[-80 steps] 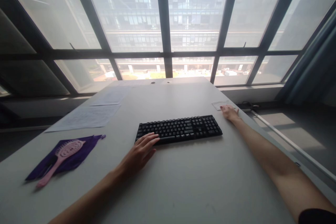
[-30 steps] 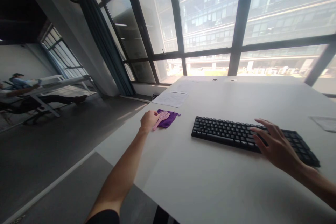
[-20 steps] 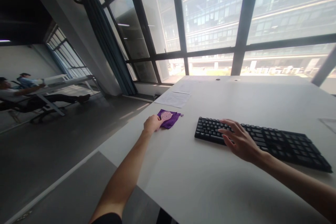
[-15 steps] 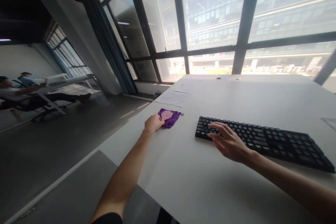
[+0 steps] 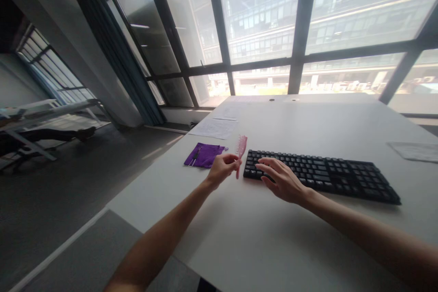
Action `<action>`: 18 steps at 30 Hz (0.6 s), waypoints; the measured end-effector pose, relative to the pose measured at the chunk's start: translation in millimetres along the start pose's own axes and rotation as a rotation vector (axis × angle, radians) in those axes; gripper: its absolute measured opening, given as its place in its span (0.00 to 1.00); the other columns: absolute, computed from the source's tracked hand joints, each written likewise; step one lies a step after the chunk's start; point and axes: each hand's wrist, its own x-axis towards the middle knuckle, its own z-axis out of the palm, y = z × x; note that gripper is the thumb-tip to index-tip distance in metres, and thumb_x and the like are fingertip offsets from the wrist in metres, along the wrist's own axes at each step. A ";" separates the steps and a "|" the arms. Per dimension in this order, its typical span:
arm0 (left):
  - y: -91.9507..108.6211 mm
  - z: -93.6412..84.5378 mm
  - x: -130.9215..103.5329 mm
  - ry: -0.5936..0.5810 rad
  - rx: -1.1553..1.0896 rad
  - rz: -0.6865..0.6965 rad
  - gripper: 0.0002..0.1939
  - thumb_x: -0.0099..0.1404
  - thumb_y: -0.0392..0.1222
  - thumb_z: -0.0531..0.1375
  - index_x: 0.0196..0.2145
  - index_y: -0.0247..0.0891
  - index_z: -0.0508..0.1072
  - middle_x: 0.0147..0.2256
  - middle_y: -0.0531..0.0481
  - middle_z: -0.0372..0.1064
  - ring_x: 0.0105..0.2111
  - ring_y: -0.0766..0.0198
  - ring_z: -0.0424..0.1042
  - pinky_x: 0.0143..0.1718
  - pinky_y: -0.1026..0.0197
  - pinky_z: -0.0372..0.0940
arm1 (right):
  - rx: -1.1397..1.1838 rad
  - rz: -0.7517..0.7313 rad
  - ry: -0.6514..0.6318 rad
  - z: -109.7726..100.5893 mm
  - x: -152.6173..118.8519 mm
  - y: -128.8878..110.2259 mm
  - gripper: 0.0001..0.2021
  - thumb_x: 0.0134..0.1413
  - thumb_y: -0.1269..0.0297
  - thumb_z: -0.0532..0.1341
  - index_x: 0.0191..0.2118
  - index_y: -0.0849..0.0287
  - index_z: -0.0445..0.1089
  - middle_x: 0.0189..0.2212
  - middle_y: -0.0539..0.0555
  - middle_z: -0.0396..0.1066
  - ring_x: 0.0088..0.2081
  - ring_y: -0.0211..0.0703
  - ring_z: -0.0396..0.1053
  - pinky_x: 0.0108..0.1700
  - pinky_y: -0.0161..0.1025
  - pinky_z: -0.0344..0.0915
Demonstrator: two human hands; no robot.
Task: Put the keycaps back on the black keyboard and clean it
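Observation:
A pink hairbrush (image 5: 242, 146) is held up by its handle in my left hand (image 5: 221, 169), fingers pinched round it, bristles turned to the left. It is just off the left end of a black keyboard (image 5: 328, 175). My right hand (image 5: 282, 180) is over the keyboard's left part with fingers stretched out and nothing in it; whether they touch the keys I cannot tell. Behind my left hand lies a purple cloth pouch (image 5: 208, 155) with a drawstring. On it rest thin dark and silvery sticks (image 5: 195, 156), too small to name.
White sheets of paper (image 5: 214, 128) lie on the white table (image 5: 294, 132) beyond the pouch. A flat grey-white item (image 5: 412, 151) is at the right. The table's left edge drops to a dark floor. Large windows stand behind; a person's legs (image 5: 61, 134) show at far left.
My left hand has lifted the hairbrush off the purple pouch and carried it right, close to the keyboard. The sticks on the pouch now show. My right hand stays over the keyboard; the view has turned right.

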 end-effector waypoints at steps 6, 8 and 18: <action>21.4 61.2 -17.1 -0.211 -0.217 0.075 0.22 0.60 0.57 0.68 0.30 0.30 0.78 0.23 0.50 0.71 0.19 0.72 0.63 0.20 0.68 0.58 | 0.285 0.264 -0.058 -2.3 -0.8 -8.4 0.35 0.68 0.59 0.57 0.73 0.51 0.41 0.52 0.61 0.68 0.35 0.40 0.71 0.39 0.43 0.73; 22.2 69.1 -14.5 -0.234 -0.225 0.111 0.22 0.61 0.57 0.67 0.30 0.31 0.78 0.23 0.50 0.71 0.19 0.70 0.64 0.21 0.68 0.59 | 0.320 0.339 -0.027 -1.4 -1.8 -6.8 0.33 0.69 0.60 0.55 0.73 0.51 0.41 0.50 0.59 0.69 0.33 0.38 0.71 0.39 0.42 0.73; -7.4 54.3 8.3 -0.154 0.098 0.375 0.20 0.70 0.51 0.59 0.50 0.35 0.79 0.27 0.49 0.74 0.25 0.66 0.69 0.29 0.64 0.64 | 0.105 0.429 0.148 -0.9 2.6 7.1 0.24 0.69 0.72 0.48 0.67 0.53 0.59 0.50 0.60 0.72 0.47 0.47 0.72 0.49 0.44 0.71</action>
